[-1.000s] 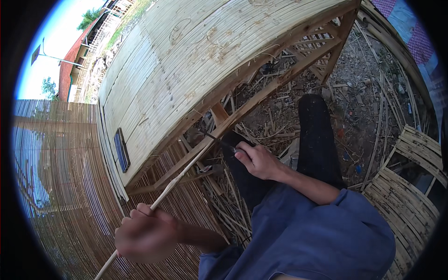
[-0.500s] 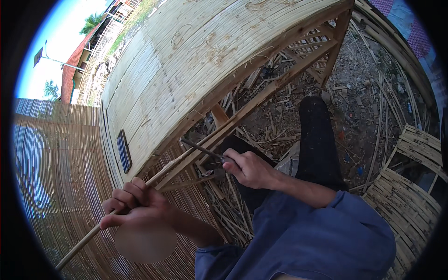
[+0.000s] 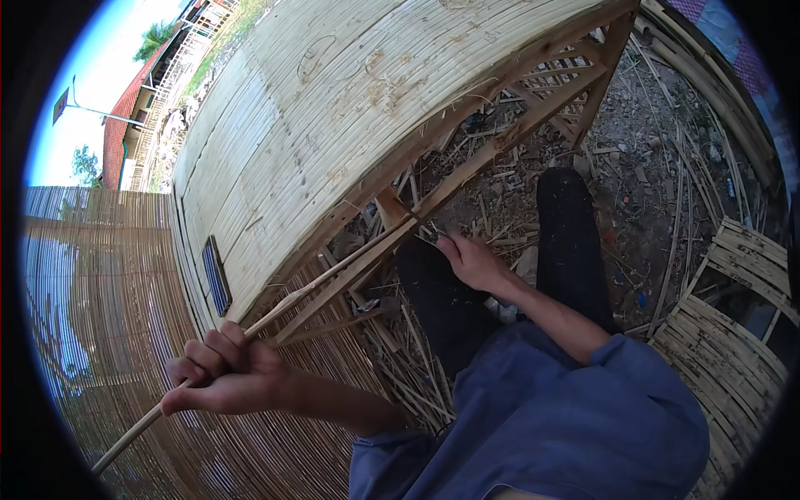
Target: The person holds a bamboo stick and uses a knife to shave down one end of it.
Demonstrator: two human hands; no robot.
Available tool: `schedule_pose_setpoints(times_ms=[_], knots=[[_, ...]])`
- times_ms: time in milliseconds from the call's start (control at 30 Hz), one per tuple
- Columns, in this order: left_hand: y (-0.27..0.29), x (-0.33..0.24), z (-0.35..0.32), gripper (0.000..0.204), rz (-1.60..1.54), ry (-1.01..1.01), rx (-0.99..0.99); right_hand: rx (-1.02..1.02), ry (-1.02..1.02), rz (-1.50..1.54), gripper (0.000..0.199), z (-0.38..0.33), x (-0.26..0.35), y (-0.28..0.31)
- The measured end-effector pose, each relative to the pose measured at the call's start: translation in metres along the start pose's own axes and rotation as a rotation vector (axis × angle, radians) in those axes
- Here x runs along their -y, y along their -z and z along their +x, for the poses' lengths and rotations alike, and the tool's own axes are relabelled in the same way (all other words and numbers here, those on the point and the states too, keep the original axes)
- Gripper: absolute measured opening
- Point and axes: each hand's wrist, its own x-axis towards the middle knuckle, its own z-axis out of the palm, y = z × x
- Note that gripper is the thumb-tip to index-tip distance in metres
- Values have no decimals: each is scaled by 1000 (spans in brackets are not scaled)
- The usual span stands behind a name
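Observation:
My left hand (image 3: 229, 371) is closed round a long thin wooden stick (image 3: 321, 279). The stick slants up to the right from the lower left, passing along the near edge of the slatted bamboo tabletop (image 3: 283, 158). Over my knee, my right hand (image 3: 477, 262) grips a knife (image 3: 427, 225), its handle mostly hidden in the fingers. The knife's dark, narrow blade lies at the stick's far end; whether it touches is hard to make out.
A dark phone (image 3: 218, 275) lies at the tabletop's left edge. Beneath, a wooden frame rail (image 3: 467, 171) crosses over ground strewn with bamboo scraps (image 3: 417, 358). A slatted screen (image 3: 108, 308) stands at left, a slatted bamboo panel (image 3: 717, 358) at right.
My right hand has moved up and to the right with the knife, toward the stick's far end. My left hand has shifted slightly left and down, still round the stick.

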Motion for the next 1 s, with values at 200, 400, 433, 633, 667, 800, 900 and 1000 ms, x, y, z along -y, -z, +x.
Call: schedule_pose_setpoints(times_ms=[200, 400, 433, 633, 667, 800, 900, 1000], knots=[[15, -2, -10, 50, -212, 41, 221, 84, 5, 224, 35, -18, 53, 1], [30, -7, -18, 49, -336, 25, 313, 85, -3, 49, 34, -20, 38, 4], [32, -6, -19, 49, -338, 26, 310, 85, -3, 46, 34, -21, 40, 5], [36, -7, -24, 50, -355, 19, 291, 66, 208, 200, 31, -26, 26, -13], [38, -8, -22, 50, -354, 18, 290, 35, 129, 134, 31, -22, 20, -11], [46, -11, -26, 50, -353, 28, 276, 112, 82, 79, 30, -32, 43, 3], [41, -8, -25, 51, -335, 9, 293, 141, 217, 103, 29, -30, 37, -7], [37, -7, -28, 51, -322, 16, 272, -107, 16, -10, 30, -7, -5, -16]])
